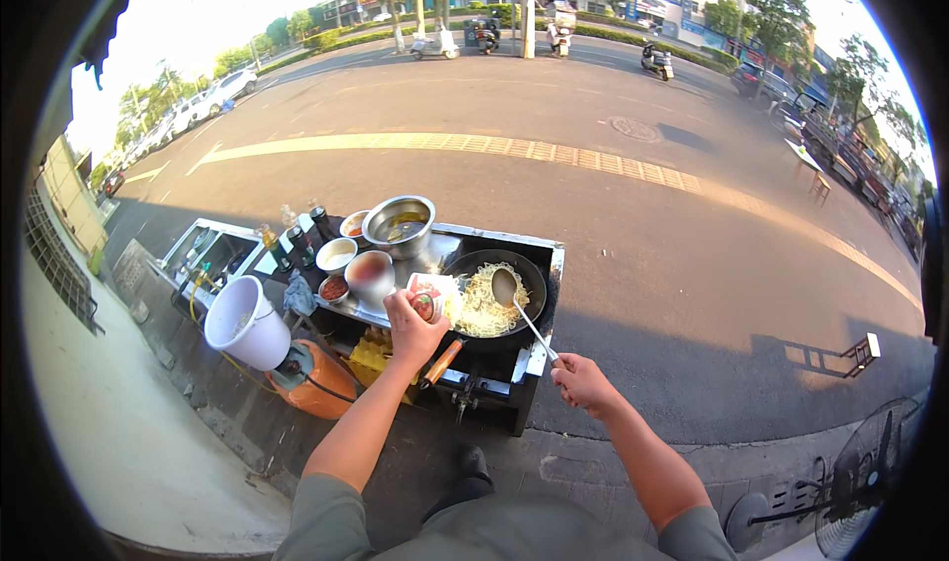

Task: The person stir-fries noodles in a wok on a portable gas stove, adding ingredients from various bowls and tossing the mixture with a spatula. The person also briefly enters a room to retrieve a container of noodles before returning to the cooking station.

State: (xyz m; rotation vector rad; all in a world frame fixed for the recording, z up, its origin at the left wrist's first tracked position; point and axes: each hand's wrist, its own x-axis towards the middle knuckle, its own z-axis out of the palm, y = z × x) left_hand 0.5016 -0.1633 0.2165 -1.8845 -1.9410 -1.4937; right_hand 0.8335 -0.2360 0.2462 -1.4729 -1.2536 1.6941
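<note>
My left hand (pixel 417 330) grips a white container with red and green print (pixel 437 294), a paper bowl or a packet, tilted at the left rim of a black wok (pixel 539 283). Pale noodles (pixel 485 316) lie in the wok, some of them close to the container's mouth. In my right hand (pixel 582 383) is the handle of a metal ladle (pixel 504 287). Its bowl rests over the noodles, and the shaft crosses the wok's right rim. The wok's wooden handle (pixel 443 362) points towards me, below my left hand.
Left of the wok, the metal cart (pixel 445 249) bears a steel basin (pixel 400 227), a tall pot (pixel 370 278), a chilli bowl (pixel 334 288), a white bowl (pixel 336 255) and sauce bottles (pixel 298 242). A white bucket (pixel 248 324) stands above an orange gas cylinder (pixel 319 383). A fan (pixel 864 479) is at lower right.
</note>
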